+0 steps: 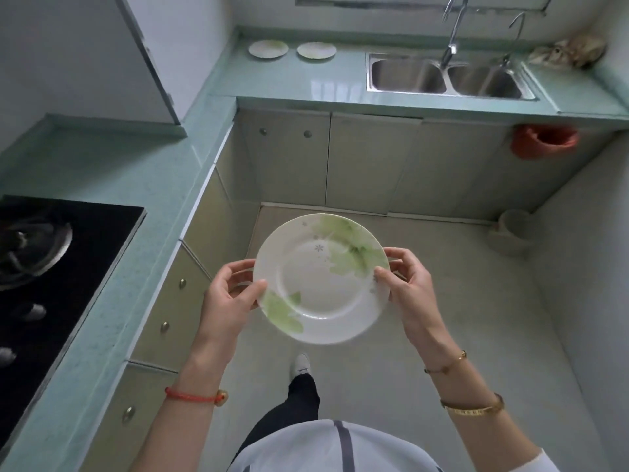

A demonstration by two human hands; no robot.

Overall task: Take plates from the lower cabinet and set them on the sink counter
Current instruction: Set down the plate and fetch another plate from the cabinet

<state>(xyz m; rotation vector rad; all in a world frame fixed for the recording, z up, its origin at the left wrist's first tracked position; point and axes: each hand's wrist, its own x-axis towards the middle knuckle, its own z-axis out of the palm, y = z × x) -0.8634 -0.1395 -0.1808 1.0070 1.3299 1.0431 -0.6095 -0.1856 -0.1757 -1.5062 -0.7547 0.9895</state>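
A white plate with green leaf print (316,284) is held level over the floor in the middle of the view. My left hand (228,298) grips its left rim and my right hand (408,284) grips its right rim, thumbs on top. Two more plates of the same kind, one (268,49) and another (316,50), lie side by side on the green sink counter (289,80) at the far back, left of the steel double sink (449,76). The lower cabinet doors (286,158) under the counter are closed.
A black gas hob (51,267) sits in the left counter. Drawers with round knobs (165,327) line the left side. An orange bag (544,141) hangs under the right counter end and a pale bin (514,229) stands on the floor at right.
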